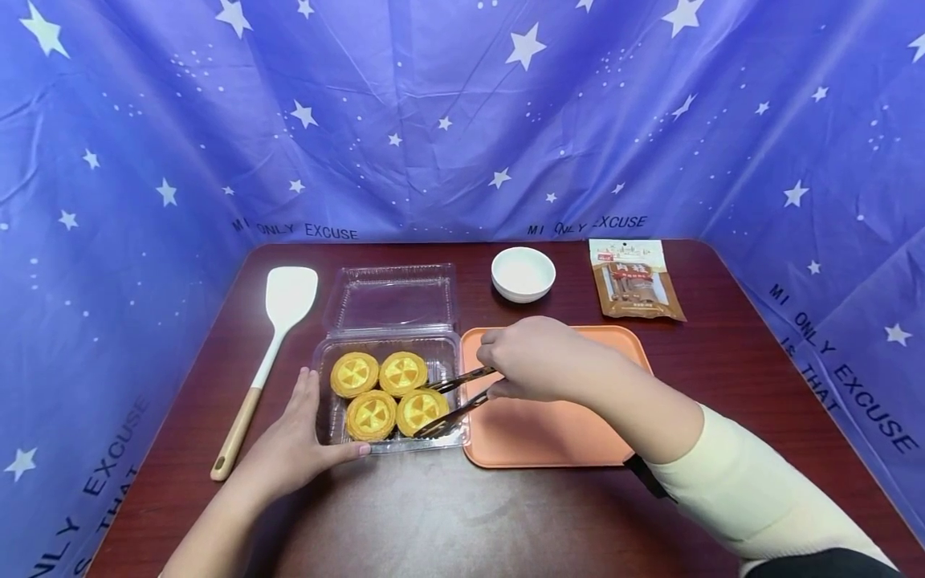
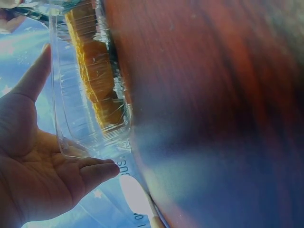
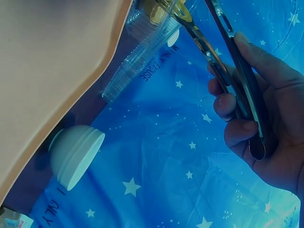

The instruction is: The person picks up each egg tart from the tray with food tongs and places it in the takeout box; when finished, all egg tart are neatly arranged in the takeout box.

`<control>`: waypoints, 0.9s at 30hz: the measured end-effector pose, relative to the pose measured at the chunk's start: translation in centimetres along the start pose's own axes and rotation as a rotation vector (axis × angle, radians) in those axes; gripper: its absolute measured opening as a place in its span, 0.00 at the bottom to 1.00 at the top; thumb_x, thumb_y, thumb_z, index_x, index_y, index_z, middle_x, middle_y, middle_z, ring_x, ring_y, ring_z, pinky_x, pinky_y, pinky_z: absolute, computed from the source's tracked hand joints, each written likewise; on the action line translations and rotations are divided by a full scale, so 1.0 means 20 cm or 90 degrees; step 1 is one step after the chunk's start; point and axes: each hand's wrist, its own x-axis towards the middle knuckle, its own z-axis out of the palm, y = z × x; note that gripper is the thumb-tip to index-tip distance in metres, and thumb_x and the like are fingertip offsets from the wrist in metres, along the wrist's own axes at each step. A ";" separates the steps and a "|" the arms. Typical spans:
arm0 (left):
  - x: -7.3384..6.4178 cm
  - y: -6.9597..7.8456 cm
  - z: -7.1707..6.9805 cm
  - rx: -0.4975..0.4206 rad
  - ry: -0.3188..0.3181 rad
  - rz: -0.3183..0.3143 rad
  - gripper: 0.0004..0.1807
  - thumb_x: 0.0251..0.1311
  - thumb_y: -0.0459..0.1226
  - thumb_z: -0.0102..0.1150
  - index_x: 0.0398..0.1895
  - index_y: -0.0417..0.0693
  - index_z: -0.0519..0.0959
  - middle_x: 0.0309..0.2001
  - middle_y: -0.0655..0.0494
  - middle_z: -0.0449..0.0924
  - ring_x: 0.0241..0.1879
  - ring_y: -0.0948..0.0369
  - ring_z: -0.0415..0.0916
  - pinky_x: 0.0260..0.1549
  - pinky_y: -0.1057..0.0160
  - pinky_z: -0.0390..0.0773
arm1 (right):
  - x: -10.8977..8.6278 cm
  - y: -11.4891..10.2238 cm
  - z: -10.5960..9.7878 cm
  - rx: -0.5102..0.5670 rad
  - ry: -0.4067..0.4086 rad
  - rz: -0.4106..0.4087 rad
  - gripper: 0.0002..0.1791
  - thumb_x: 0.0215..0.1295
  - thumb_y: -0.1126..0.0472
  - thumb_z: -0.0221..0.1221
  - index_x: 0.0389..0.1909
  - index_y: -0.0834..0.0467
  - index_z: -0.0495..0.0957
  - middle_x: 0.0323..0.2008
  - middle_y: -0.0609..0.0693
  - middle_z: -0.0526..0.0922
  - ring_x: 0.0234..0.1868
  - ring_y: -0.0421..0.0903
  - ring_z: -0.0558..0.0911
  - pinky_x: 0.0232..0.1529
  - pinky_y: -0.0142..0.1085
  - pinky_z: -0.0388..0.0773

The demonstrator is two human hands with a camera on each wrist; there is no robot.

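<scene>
A clear plastic container (image 1: 390, 338), its hinged lid (image 1: 397, 299) laid back, holds several golden egg tarts (image 1: 372, 414). My left hand (image 1: 289, 449) rests against its left side with outstretched fingers, the thumb on the front rim; the left wrist view shows the hand (image 2: 52, 175) spread beside the clear wall. With my right hand (image 1: 538, 357) I grip black-looking tongs (image 1: 462, 411) over the orange tray (image 1: 549, 441). The tongs' spread arms reach into the container, one on each side of the front-right egg tart (image 1: 421, 408). Whether both tips touch it I cannot tell.
A white spatula (image 1: 291, 297) with a wooden handle lies at the left. Behind the tray stands a white bowl (image 1: 523, 274), and a brown-and-white food packet (image 1: 636, 281) lies at the back right. A blue star-patterned cloth (image 1: 462, 120) surrounds the table.
</scene>
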 end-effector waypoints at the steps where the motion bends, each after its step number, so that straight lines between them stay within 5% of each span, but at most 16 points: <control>1: 0.00 0.00 0.00 0.000 -0.001 0.000 0.79 0.39 0.75 0.62 0.76 0.33 0.32 0.77 0.35 0.25 0.74 0.34 0.42 0.67 0.34 0.55 | 0.00 0.00 0.00 -0.001 -0.001 0.000 0.16 0.53 0.42 0.69 0.27 0.48 0.78 0.25 0.40 0.75 0.19 0.41 0.72 0.20 0.38 0.72; 10: 0.00 0.00 0.00 -0.001 -0.007 -0.006 0.79 0.39 0.74 0.62 0.76 0.33 0.32 0.77 0.35 0.25 0.73 0.33 0.43 0.66 0.34 0.56 | 0.02 -0.02 -0.01 -0.008 -0.008 0.000 0.15 0.53 0.45 0.70 0.27 0.49 0.78 0.26 0.41 0.76 0.20 0.42 0.73 0.21 0.39 0.72; 27: 0.00 0.00 0.00 0.000 -0.007 -0.004 0.79 0.39 0.74 0.63 0.76 0.33 0.31 0.77 0.35 0.25 0.74 0.33 0.43 0.66 0.34 0.56 | -0.09 0.03 -0.04 0.041 -0.003 0.095 0.19 0.53 0.42 0.70 0.35 0.51 0.79 0.32 0.41 0.76 0.25 0.38 0.76 0.25 0.39 0.76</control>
